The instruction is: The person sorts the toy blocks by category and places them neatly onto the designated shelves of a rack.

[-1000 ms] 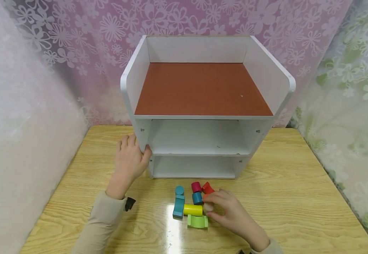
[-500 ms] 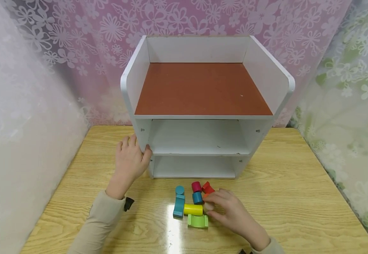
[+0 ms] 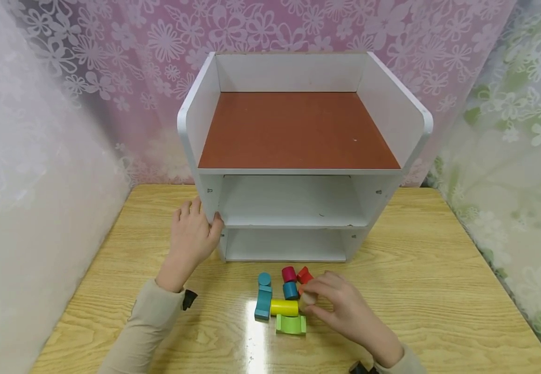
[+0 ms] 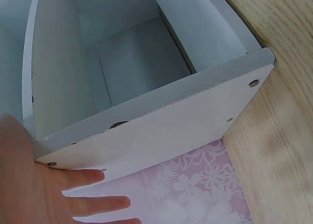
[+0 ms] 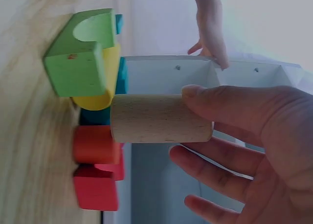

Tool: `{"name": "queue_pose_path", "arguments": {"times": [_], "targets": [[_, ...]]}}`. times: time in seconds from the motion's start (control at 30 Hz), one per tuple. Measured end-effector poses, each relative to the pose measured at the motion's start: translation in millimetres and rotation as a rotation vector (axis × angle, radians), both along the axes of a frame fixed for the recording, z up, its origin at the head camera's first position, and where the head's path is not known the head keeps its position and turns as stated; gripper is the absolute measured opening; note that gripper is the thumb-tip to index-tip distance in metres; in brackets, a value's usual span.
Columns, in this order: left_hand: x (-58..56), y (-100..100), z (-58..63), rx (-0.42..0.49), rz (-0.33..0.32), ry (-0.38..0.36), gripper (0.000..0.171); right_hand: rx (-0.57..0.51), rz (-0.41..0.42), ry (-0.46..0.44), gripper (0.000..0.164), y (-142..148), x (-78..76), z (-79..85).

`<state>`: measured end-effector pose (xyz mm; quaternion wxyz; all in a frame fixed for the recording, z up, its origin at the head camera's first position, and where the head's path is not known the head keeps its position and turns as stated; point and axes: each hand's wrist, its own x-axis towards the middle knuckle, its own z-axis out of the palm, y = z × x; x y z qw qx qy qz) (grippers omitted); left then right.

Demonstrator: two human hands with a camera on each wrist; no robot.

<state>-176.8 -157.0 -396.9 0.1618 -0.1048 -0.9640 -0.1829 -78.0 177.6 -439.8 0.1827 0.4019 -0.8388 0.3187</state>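
Note:
My right hand point(image 3: 340, 306) pinches a plain wooden cylinder block point(image 5: 156, 119) between thumb and fingers. The block is upright, its lower end beside the other toy blocks. Around it lie a yellow cylinder point(image 3: 284, 307), a light green arch block point(image 3: 291, 325), a blue cylinder point(image 3: 291, 290), a magenta cylinder point(image 3: 288, 274), a red block point(image 3: 305, 275) and an orange cylinder point(image 5: 95, 144). My left hand point(image 3: 191, 234) holds the left side panel of a white shelf unit point(image 4: 146, 131), thumb over the front edge, other fingers stretched along the outside.
A teal arch block point(image 3: 263, 303) and a teal cylinder point(image 3: 264, 279) lie at the left of the group. The shelf unit, with its brown top point(image 3: 298, 130), stands behind the blocks on a wooden table point(image 3: 429, 291). Flowered curtains point(image 3: 270, 26) hang behind and at the sides.
My right hand has shifted slightly up and right in the head view, the wooden cylinder moving a little with it. My left hand stays on the shelf unit.

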Motion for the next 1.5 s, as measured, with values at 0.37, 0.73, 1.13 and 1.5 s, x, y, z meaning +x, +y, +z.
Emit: {"name": "queue_pose_path", "arguments": {"times": [0.37, 0.73, 1.13, 1.5], "targets": [[-0.7, -0.7, -2.1, 0.016, 0.001, -0.001, 0.057, 0.018, -0.003, 0.019, 0.036, 2.1, 1.6, 24.4], [-0.6, -0.7, -1.2, 0.023, 0.003, -0.013, 0.055, 0.02, 0.051, 0.069, 0.038, 2.4, 2.0, 58.8], [0.1, -0.4, -0.1, 0.018, -0.002, -0.02, 0.056, 0.005, 0.14, 0.099, 0.025, -3.6, -0.4, 106.3], [0.5, 0.2, -1.4, 0.029, -0.002, -0.031, 0.058, -0.038, 0.241, 0.244, 0.027, -16.6, -13.3, 144.7]]}}
